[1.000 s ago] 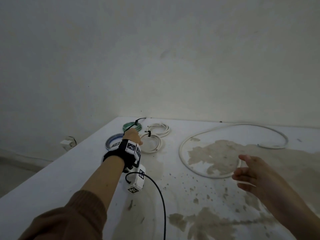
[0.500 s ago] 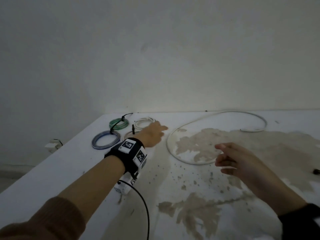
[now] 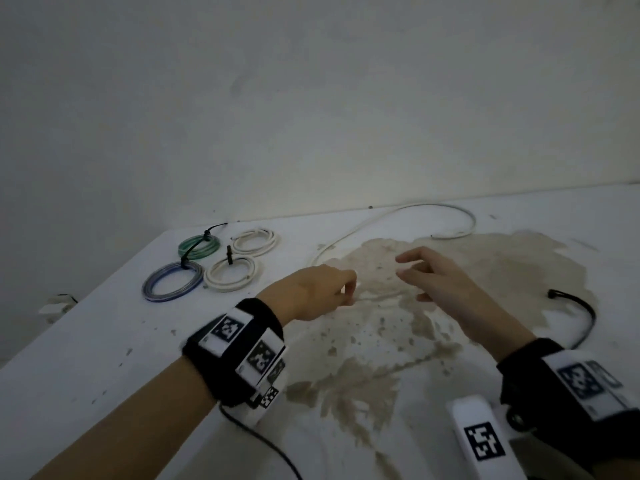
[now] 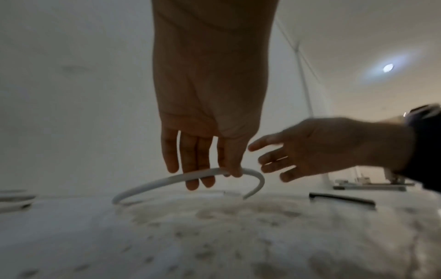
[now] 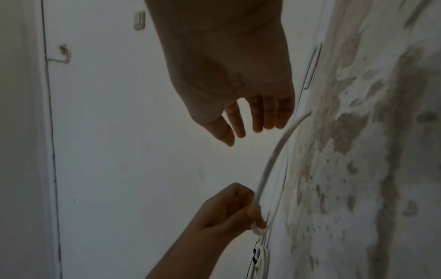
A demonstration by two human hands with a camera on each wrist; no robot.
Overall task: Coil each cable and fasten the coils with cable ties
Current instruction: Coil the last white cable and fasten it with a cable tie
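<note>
White cable [image 4: 190, 176] pinched, lifted by left hand [image 3: 311, 292]; right hand [image 3: 440, 278] beside it, fingers spread, holding nothing

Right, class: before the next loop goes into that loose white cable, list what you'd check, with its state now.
1. Left hand pinches the loose white cable: ok.
2. Right hand has hold of the cable: not ok, open and apart from it.
3. Cable's free end in view: ok.
4. Spare black cable tie on the table: ok.
5. Four finished coils, e.g. the blue one, lie apart from the loose cable: ok.
6. Every finished coil tied: cannot tell.
</note>
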